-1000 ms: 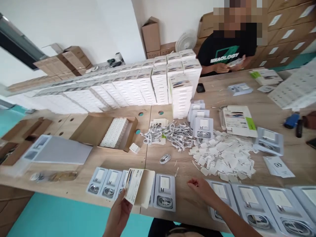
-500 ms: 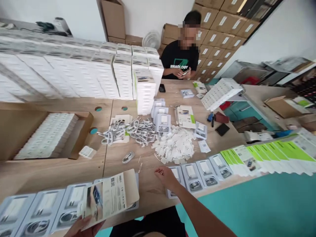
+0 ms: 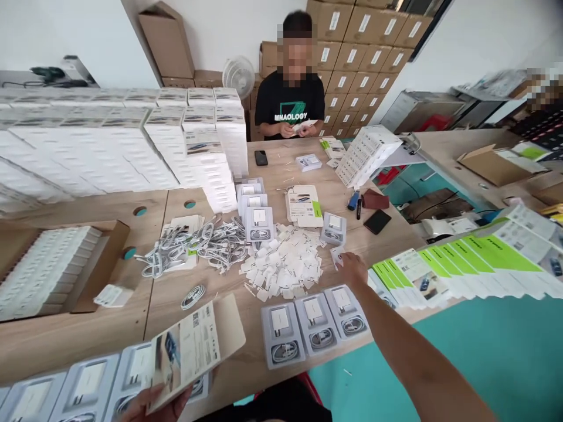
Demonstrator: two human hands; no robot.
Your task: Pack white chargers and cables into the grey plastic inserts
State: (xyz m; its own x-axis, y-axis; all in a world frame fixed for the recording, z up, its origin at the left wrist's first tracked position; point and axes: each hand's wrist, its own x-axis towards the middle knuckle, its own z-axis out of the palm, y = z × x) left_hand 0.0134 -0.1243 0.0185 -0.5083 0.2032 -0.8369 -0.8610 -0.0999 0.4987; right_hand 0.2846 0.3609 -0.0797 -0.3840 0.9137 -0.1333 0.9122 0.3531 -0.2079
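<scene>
Wooden table, contents left to right. Open carton of white units at the table's left edge. Left hand at the table's near edge, pinching an opened printed packaging sleeve; QR code and fine print present, not legible. Grey insert trays in a row along the same near edge. Cable bundle and heap of white adapters at table centre, bare wood around them. Right hand beyond the trays, fingers loosely curled; whether it holds anything, cannot tell. Green-labelled sleeves overhang the right edge. Co-worker's shirt at the far end reads "MNAOLOGY".
</scene>
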